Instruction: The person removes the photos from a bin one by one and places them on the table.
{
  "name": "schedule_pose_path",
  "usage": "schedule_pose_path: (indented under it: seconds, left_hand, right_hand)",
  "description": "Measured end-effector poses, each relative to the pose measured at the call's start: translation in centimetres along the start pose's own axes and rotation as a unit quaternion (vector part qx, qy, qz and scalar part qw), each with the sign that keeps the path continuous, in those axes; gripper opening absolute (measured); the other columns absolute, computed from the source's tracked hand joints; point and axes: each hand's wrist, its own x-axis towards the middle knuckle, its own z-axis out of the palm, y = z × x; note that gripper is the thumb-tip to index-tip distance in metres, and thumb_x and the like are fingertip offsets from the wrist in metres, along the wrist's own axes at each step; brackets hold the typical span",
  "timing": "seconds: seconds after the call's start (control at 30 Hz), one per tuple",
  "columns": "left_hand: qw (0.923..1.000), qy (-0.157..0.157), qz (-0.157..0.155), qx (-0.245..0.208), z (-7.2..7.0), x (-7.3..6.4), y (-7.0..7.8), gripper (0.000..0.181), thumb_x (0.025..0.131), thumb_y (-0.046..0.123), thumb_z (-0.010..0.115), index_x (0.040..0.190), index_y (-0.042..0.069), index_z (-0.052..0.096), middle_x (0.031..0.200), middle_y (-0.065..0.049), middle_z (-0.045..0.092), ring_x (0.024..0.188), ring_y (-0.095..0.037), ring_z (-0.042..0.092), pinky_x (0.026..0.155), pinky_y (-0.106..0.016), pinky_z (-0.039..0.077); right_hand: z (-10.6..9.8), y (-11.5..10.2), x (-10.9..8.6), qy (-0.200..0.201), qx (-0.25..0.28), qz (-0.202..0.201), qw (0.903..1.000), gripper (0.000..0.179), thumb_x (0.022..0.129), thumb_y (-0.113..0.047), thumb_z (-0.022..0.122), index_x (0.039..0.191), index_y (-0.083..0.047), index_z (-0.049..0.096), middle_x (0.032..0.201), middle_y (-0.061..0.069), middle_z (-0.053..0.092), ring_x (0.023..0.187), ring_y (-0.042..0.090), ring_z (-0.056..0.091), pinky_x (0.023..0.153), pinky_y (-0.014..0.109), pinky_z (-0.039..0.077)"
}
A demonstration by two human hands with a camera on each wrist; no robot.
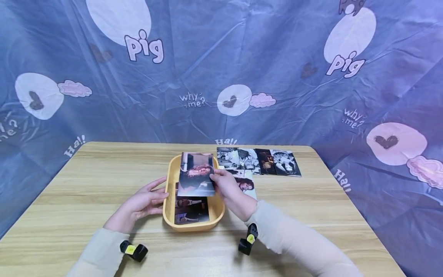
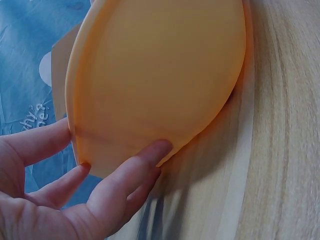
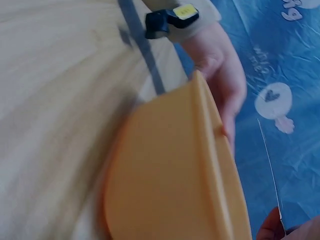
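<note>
A yellow plastic tray (image 1: pixel 194 229) stands on the table, with a dark photo print (image 1: pixel 194 211) lying inside. My left hand (image 1: pixel 145 202) rests its fairly straight fingers against the tray's left side; the left wrist view shows these fingertips (image 2: pixel 159 149) on the tray's outer wall (image 2: pixel 165 75). Over the tray, my right hand (image 1: pixel 230 190) pinches a photo print (image 1: pixel 195 173) by its right edge, thumb on top. That print, showing a person with reddish hair, covers part of the dark one. From the right wrist it appears edge-on as a thin line (image 3: pixel 270 160).
Behind and right of the tray, several mostly black-and-white photo prints (image 1: pixel 285 163) lie in an overlapping row. Another print (image 1: pixel 245 184) lies partly under my right forearm. A blue patterned cloth (image 1: pixel 207 69) hangs behind the wooden table (image 1: pixel 311 215).
</note>
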Motion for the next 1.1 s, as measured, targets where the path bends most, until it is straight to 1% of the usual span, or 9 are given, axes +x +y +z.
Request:
schedule_pose_path:
  seconds: [0.13, 0.27, 0.47, 0.6, 0.7, 0.8, 0.93, 1.07, 1.1]
  left_hand:
    - [1.0, -0.001, 0.0, 0.0, -0.1, 0.0, 0.0, 0.074, 0.086, 0.003, 0.05, 0.144, 0.012, 0.005, 0.144, -0.026, 0.012, 0.113, -0.033, 0.048, 0.085, -0.052, 0.045]
    - [1.0, 0.002, 0.001, 0.002, -0.1, 0.0, 0.0, 0.073, 0.086, 0.003, 0.05, 0.144, 0.012, 0.006, 0.144, -0.027, 0.012, 0.113, -0.033, 0.048, 0.085, -0.052, 0.046]
    - [1.0, 0.006, -0.002, 0.004, 0.0, 0.0, -0.1, 0.074, 0.086, 0.004, 0.052, 0.144, 0.012, 0.007, 0.144, -0.026, 0.013, 0.11, -0.031, 0.051, 0.084, -0.051, 0.047]
    - [1.0, 0.007, -0.002, 0.003, 0.0, 0.0, -0.1, 0.074, 0.085, 0.004, 0.052, 0.144, 0.013, 0.007, 0.144, -0.026, 0.013, 0.109, -0.03, 0.052, 0.084, -0.051, 0.047]
    - [1.0, 0.006, -0.001, 0.002, 0.0, 0.1, -0.2, 0.074, 0.085, 0.004, 0.052, 0.144, 0.013, 0.008, 0.144, -0.026, 0.013, 0.108, -0.029, 0.053, 0.084, -0.051, 0.047]
    - [1.0, 0.005, -0.001, 0.002, 0.0, 0.1, -0.1, 0.074, 0.086, 0.004, 0.052, 0.144, 0.013, 0.007, 0.144, -0.026, 0.013, 0.108, -0.028, 0.053, 0.084, -0.051, 0.047]
    - [1.0, 0.006, 0.001, 0.004, 0.0, 0.1, -0.1, 0.074, 0.086, 0.005, 0.052, 0.144, 0.013, 0.007, 0.144, -0.026, 0.013, 0.108, -0.028, 0.053, 0.084, -0.051, 0.047]
    - [1.0, 0.002, 0.0, 0.003, -0.1, 0.1, -0.2, 0.074, 0.086, 0.005, 0.052, 0.144, 0.013, 0.007, 0.144, -0.025, 0.012, 0.108, -0.029, 0.052, 0.084, -0.051, 0.047]
    - [1.0, 0.001, 0.0, 0.002, -0.1, 0.1, -0.2, 0.074, 0.086, 0.005, 0.052, 0.144, 0.013, 0.007, 0.144, -0.025, 0.012, 0.108, -0.029, 0.052, 0.084, -0.051, 0.046]
  right_hand:
    - [-1.5, -1.1, 0.5, 0.011, 0.015, -0.003, 0.9998, 0.029, 0.087, 0.002, 0.045, 0.115, 0.012, 0.046, 0.089, 0.008, 0.055, 0.074, 0.011, 0.054, 0.071, 0.023, 0.051]
    - [-3.6, -1.6, 0.8, 0.021, 0.025, -0.001, 0.9995, 0.032, 0.087, 0.002, 0.045, 0.118, 0.012, 0.045, 0.085, 0.006, 0.056, 0.068, 0.008, 0.056, 0.065, 0.021, 0.052]
    - [-7.7, -1.7, 1.0, 0.046, 0.025, -0.006, 0.9986, 0.036, 0.086, 0.002, 0.047, 0.12, 0.013, 0.041, 0.077, -0.002, 0.055, 0.063, 0.004, 0.054, 0.058, 0.015, 0.05]
    - [-10.8, -1.9, 1.0, 0.063, 0.02, -0.005, 0.9978, 0.041, 0.086, 0.002, 0.047, 0.125, 0.012, 0.037, 0.072, -0.007, 0.057, 0.064, 0.003, 0.054, 0.06, 0.014, 0.05]
    - [-13.1, -2.1, 0.9, 0.067, 0.035, -0.001, 0.9972, 0.039, 0.087, 0.002, 0.046, 0.124, 0.009, 0.038, 0.071, -0.009, 0.058, 0.065, 0.002, 0.055, 0.062, 0.013, 0.05]
    - [-15.3, -2.1, 0.9, 0.067, 0.045, 0.001, 0.9967, 0.031, 0.087, 0.002, 0.045, 0.118, 0.005, 0.041, 0.07, -0.009, 0.058, 0.065, 0.001, 0.055, 0.062, 0.013, 0.049]
    - [-18.0, -1.8, 1.0, 0.076, 0.033, 0.009, 0.9965, 0.022, 0.088, 0.0, 0.046, 0.11, 0.0, 0.046, 0.068, -0.01, 0.058, 0.063, -0.001, 0.054, 0.06, 0.011, 0.048]
    - [-20.1, -1.0, 1.0, 0.081, 0.012, 0.021, 0.9964, 0.02, 0.088, -0.001, 0.046, 0.109, -0.001, 0.046, 0.067, -0.011, 0.058, 0.063, -0.002, 0.054, 0.059, 0.011, 0.048]
    - [-20.5, -0.8, 0.9, 0.081, 0.0, 0.025, 0.9964, 0.025, 0.088, -0.002, 0.046, 0.113, 0.0, 0.045, 0.068, -0.012, 0.058, 0.064, -0.002, 0.054, 0.06, 0.011, 0.048]
